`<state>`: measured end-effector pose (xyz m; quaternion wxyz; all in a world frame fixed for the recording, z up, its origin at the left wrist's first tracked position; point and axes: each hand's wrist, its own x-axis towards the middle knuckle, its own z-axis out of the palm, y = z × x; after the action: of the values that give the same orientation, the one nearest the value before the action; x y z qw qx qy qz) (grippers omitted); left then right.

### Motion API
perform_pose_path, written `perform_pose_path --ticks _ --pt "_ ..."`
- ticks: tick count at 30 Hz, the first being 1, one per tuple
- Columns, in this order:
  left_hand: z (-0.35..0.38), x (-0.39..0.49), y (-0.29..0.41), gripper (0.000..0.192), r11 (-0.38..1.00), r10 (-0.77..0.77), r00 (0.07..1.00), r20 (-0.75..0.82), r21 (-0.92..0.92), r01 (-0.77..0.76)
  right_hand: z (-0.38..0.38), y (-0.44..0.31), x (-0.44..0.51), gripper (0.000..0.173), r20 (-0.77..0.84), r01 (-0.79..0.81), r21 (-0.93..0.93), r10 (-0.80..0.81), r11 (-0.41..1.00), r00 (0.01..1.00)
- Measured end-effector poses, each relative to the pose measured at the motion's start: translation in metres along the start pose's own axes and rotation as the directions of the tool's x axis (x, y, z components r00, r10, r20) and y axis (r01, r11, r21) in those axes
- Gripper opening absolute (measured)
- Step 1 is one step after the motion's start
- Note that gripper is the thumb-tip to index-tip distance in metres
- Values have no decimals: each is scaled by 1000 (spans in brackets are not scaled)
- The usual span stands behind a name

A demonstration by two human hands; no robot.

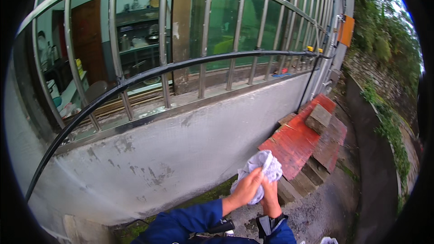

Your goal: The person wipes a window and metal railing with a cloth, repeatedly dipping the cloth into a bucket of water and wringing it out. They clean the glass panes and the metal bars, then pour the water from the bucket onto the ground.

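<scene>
A crumpled white cloth (pixel 269 166) is bunched up in front of me, low in the picture and right of centre. My left hand (pixel 247 187) grips it from the left, its fingers partly hidden by folds. Close beside it, my right hand (pixel 270 195) holds the same cloth from below and the right. The two hands meet at the cloth. Behind them stands a painted wall (pixel 203 142) under a window with metal bars (pixel 204 37).
A black pipe (pixel 190 61) runs along the bars. Red boards (pixel 293 142) lie on wooden planks beside the wall, with a concrete block (pixel 318 119) on top. A low wall (pixel 373 149) with plants curves along the right. Another whitish cloth (pixel 329 240) shows at the bottom edge.
</scene>
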<state>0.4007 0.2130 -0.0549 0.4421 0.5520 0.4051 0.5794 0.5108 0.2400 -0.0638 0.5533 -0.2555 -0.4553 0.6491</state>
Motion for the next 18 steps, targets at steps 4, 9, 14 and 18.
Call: perform_pose_path --ticks 4,9,14,18 --pt "-34 12 31 41 964 97 981 -167 -227 -134 26 -5 91 63 105 321 -258 -304 911 947" --pt "-86 -21 16 22 998 -41 906 -421 33 61 75 -81 216 59 455 714 -646 -615 270 644" --pt "-105 -47 -8 16 971 -229 856 -464 -48 233 131 -93 311 50 573 508 -820 -376 -263 728" --pt "-118 -62 -8 15 968 -246 829 -502 -81 238 152 -76 317 36 630 545 -745 -138 -385 764"
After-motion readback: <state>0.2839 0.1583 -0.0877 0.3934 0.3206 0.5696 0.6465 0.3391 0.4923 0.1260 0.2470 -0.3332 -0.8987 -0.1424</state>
